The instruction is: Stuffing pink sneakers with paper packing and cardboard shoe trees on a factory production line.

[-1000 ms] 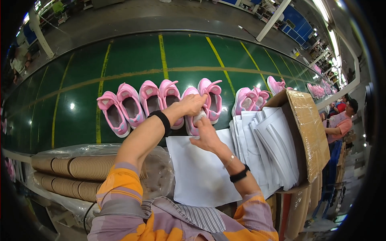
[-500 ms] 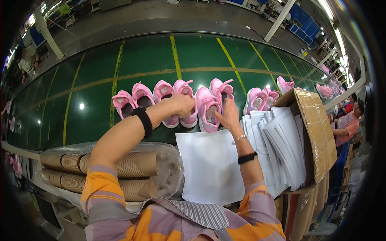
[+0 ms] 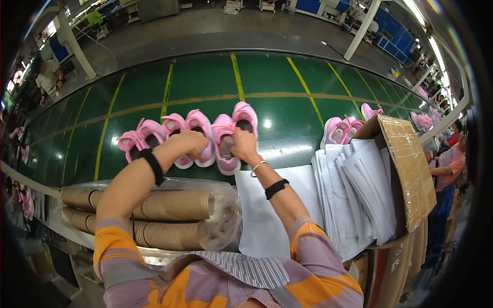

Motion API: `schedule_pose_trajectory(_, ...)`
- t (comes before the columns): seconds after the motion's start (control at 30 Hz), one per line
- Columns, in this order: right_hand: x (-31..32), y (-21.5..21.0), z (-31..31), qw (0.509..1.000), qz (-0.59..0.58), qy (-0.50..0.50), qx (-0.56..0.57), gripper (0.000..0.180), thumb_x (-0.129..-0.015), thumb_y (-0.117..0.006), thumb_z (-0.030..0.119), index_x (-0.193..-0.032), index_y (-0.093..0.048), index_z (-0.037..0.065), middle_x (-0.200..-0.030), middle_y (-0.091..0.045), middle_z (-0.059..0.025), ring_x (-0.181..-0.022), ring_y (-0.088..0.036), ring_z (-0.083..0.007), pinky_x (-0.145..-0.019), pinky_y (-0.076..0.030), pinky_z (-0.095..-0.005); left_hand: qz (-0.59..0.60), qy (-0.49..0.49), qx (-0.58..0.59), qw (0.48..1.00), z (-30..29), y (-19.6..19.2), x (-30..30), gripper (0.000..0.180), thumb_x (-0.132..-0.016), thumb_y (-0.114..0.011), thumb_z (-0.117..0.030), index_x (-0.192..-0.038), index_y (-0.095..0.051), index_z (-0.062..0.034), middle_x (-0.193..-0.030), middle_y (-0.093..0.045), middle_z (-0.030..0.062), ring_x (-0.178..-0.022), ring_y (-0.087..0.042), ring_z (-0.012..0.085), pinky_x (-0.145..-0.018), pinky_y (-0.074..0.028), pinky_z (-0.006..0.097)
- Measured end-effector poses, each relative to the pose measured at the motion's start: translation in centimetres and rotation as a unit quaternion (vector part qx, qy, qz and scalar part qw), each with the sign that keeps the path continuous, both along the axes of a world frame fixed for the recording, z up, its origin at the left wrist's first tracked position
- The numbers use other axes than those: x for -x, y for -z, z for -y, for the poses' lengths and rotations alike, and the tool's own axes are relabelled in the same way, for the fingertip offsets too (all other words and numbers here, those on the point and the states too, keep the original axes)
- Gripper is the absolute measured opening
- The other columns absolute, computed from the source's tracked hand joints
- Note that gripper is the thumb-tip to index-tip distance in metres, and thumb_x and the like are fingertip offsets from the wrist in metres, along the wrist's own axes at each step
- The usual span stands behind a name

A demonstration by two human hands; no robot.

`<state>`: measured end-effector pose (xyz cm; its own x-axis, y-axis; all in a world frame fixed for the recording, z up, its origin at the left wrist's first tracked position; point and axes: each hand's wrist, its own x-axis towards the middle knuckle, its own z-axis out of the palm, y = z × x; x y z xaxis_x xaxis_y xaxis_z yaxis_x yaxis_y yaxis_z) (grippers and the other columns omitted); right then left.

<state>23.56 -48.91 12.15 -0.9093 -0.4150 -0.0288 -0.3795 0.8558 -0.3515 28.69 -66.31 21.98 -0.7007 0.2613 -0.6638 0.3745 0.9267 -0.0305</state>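
Note:
Several pink shoes stand in a row on a green conveyor belt. My right hand grips one pink shoe near its opening, beside a second pink shoe. My left hand is closed over the near end of another pink shoe. Both wrists wear black bands. What lies under the fingers is hidden.
A clear bag of stacked brown paper cups lies at my lower left. White paper sheets fill an open cardboard box on my right; one sheet lies flat. More pink shoes sit farther right. A person stands at right.
The row of pink shoes has shifted left with the belt. Both my hands moved left along it and now close on the shoes.

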Motion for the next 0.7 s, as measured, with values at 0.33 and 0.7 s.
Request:
schedule_pose_trajectory(0.33,-7.8,-5.3,-0.1,0.894,-0.091,-0.125,0.421,0.019,-0.078,-0.065,0.011,-0.093,-0.056,0.002,-0.076,-0.061,-0.0114,-0.067,-0.060,-0.0288,-0.063,-0.049,-0.0368,-0.181,0.019,-0.328,0.927,1.6,-10.1,-17.9,0.043,-0.081,-0.066,-0.030,-0.113,-0.053,-0.0040,-0.107,-0.059,0.0149,-0.101,-0.057,0.0335,-0.085,-0.045,0.042)
schedule_pose_trajectory(0.7,-26.1,-5.1,-2.6,0.798,0.282,-0.243,0.474,0.018,-0.086,-0.063,0.016,-0.089,-0.053,0.001,-0.072,-0.056,-0.0084,-0.063,-0.050,-0.0150,-0.060,-0.042,-0.0287,-0.327,-0.080,-0.324,0.884,-2.1,-2.8,-28.6,0.072,-0.069,-0.073,-0.036,-0.126,-0.044,-0.0021,-0.120,-0.050,0.0138,-0.112,-0.046,0.0310,-0.096,-0.032,0.043)
